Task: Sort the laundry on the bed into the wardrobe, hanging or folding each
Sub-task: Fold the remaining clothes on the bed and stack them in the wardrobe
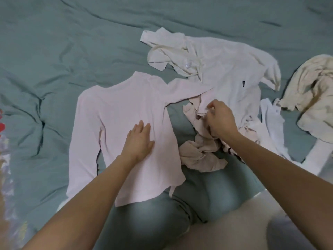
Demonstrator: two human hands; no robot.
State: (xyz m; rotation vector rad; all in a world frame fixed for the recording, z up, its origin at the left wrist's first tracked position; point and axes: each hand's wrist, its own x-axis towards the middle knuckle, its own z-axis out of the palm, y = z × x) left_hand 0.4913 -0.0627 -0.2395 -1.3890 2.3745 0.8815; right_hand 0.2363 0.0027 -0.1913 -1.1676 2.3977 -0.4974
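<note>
Evidently the pale pink long-sleeved top (124,127) is spread flat on the bed (54,60) for folding. The left hand (139,141) lies flat on its body, fingers straight, pinning it, while the right hand (219,118) pinches the cuff of its outstretched sleeve, probably to fold it inward. That cuff lies over a crumpled beige garment (200,154). Beyond lie a white sweatshirt (225,69) and, farther right, a cream garment (317,94), both unsorted.

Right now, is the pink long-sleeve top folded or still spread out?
Spread out. The pink top lies flat on the bed, left hand resting on it, right hand pinching its sleeve end.
</note>
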